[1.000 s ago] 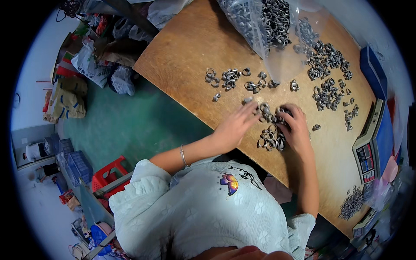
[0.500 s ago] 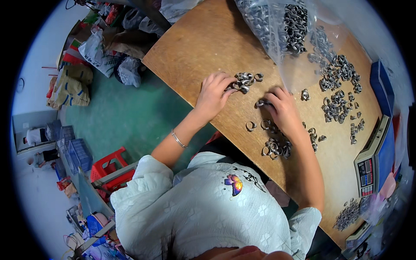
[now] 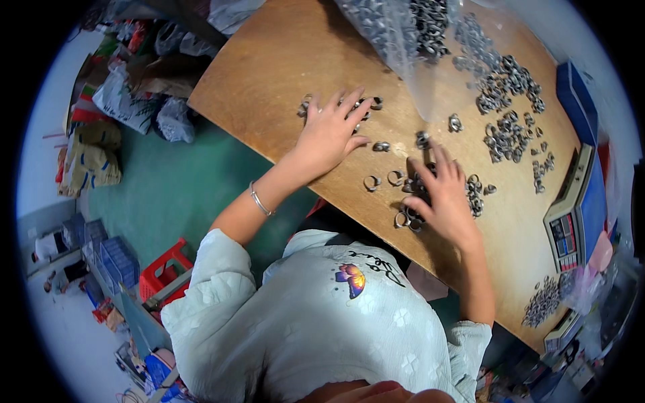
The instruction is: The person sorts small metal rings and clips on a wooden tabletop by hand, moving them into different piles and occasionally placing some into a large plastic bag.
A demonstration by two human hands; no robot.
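Metal rings lie scattered in small groups over the wooden table (image 3: 269, 74). My left hand (image 3: 326, 138) is spread palm down over a small cluster of rings, partly hidden beneath the fingers; a few rings (image 3: 306, 105) show at its left side. Fingers apart, my right hand (image 3: 447, 205) rests over another group, with rings (image 3: 474, 195) visible along its right edge. Between the hands lie a small ring pair (image 3: 381, 146) and a single ring (image 3: 371, 183). Just beyond my right fingertips sits another ring (image 3: 422, 140). Neither hand grips anything that I can see.
A clear plastic bag (image 3: 403, 47) full of rings lies at the table's far side. Ring heaps (image 3: 508, 138) spread to the right, near a counting scale (image 3: 564, 228). A pile of small metal pieces (image 3: 541, 302) lies near right. A red stool (image 3: 164, 269) stands left.
My left hand has spread out and shifted left, leaving a ring pair behind. My right hand has let go of a ring and drawn back nearer, over the close group. The view has shifted slightly.
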